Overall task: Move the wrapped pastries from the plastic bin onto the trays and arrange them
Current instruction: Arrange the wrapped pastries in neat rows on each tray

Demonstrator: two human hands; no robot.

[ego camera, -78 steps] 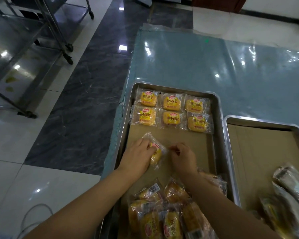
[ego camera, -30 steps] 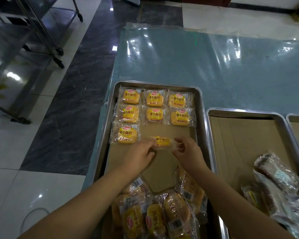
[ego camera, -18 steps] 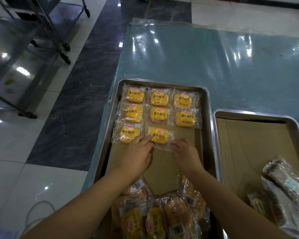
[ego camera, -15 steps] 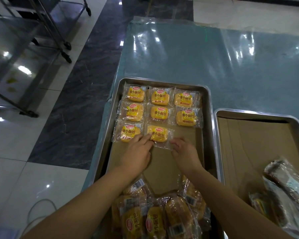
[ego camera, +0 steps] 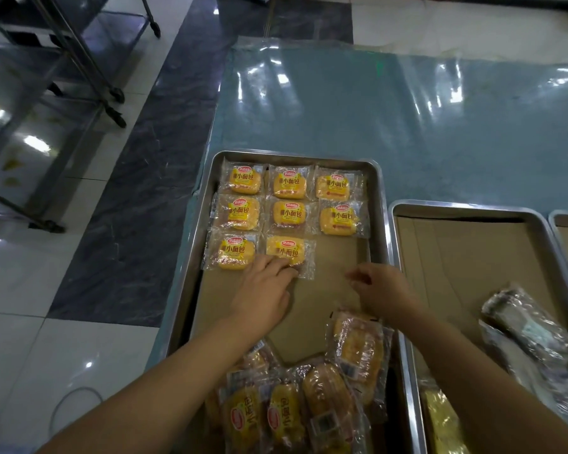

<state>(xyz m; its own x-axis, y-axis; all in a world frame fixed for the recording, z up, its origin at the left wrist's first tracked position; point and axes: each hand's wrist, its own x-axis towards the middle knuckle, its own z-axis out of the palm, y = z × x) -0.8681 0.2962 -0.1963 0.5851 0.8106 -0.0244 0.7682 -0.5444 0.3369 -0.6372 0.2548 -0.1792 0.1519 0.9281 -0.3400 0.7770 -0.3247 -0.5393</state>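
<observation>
wheeled metal rack (ego camera: 30,103) top-left on tiled floor (ego camera: 128,208); white cable (ego camera: 67,395) btm-left; glossy teal table cover (ego camera: 407,126).

Bare cardboard liner (ego camera: 338,260) open mid-tray, arranged pastries (ego camera: 289,213) beyond, loose pastry heap (ego camera: 309,398) nearside, tray rim (ego camera: 383,224) walling right

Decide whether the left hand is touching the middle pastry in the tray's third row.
Touching. The head view shows the left hand, its fingers lying on the pastry at the wrapper's near edge, no gap.
</observation>
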